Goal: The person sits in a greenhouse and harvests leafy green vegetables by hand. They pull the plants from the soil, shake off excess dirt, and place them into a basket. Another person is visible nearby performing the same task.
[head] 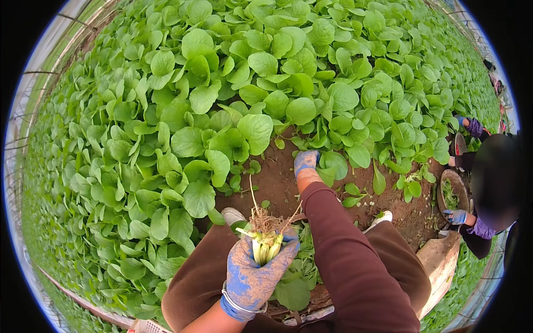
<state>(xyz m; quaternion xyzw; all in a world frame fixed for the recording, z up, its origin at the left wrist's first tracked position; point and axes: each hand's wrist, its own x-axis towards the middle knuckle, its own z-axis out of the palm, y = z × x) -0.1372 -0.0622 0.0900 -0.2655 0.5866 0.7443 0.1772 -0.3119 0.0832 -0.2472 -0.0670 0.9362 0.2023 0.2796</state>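
My left hand (260,266), in a muddy blue-and-white glove, grips a bunch of leafy greens (266,245). Its pale stems and tangled roots point away from me, and broad leaves hang below the hand between my knees. My right hand (307,162), gloved the same way, reaches down to the soil at the edge of the standing greens (258,129). Leaves (334,164) lie against its right side. Its fingertips are hidden, so whether they hold a stem is unclear.
Bare brown soil (270,183) lies before my feet, with small uprooted plants (354,195) on it. To the right, another person's gloved hand (456,216) rests by a round basin (458,187) holding greens. A wooden board (439,266) stands beside my right knee.
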